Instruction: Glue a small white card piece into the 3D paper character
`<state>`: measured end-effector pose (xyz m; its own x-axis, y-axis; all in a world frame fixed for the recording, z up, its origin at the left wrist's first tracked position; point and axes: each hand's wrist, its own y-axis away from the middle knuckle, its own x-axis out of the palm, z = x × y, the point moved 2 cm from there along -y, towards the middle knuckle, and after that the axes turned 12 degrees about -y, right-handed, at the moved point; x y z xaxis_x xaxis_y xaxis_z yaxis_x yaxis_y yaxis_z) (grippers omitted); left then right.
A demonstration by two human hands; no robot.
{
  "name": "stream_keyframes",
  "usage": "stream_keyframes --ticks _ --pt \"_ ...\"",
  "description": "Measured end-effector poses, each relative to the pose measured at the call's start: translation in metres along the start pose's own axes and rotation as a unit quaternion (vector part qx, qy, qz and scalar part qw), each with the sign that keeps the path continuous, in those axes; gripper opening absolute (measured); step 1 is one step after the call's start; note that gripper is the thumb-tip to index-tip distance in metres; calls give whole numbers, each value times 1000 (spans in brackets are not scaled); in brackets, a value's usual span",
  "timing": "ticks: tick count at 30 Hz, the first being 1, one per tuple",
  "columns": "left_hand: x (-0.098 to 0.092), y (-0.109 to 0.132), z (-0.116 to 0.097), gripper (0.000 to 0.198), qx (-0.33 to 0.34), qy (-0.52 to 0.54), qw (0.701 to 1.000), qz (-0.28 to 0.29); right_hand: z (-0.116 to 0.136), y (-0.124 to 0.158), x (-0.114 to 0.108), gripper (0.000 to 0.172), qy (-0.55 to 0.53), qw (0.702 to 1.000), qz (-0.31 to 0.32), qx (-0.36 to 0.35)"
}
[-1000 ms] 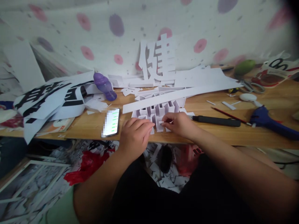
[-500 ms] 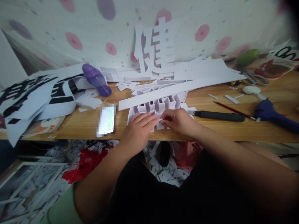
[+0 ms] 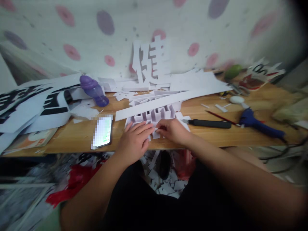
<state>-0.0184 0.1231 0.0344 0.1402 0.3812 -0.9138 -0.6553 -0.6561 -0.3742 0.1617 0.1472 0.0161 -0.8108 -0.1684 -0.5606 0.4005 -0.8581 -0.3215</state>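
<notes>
My left hand lies palm down with its fingers stretched out over the near side of a white built-up piece made of thin upright board walls. Beside it, the thumb and fingers of my right hand pinch a small white strip at the edge of that piece; the fingers partly hide it. Across the back of the built-up piece lies a long white board strip. A black-handled cutter knife rests just right of my right hand.
A phone lies left, near the purple bottle and printed sheets. Rightward are a red pencil, a blue glue gun and a white spoon-like object. A white cut-out character stands at the back.
The view has shifted, so the table things appear further left and lower. Both hands keep nearly the same place on the white piece, the right still pinching.
</notes>
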Motion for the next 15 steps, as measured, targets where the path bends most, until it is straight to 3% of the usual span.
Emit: stream_keyframes --ticks 3,5,10,12,15 --pt "-12 -9 -6 26 -12 -18 998 -62 9 4 -6 11 29 999 12 -29" --pt "-17 -16 -12 27 -25 -2 994 -107 20 9 -11 13 50 998 18 -44" --pt "-16 -24 -35 8 -28 97 986 -135 40 31 -37 15 82 995 29 -51" --pt "-13 -19 -44 4 -30 140 982 -125 31 45 -68 22 107 994 3 -29" --pt "-10 -6 -58 3 -59 223 969 -93 -2 83 -143 24 183 969 -150 77"
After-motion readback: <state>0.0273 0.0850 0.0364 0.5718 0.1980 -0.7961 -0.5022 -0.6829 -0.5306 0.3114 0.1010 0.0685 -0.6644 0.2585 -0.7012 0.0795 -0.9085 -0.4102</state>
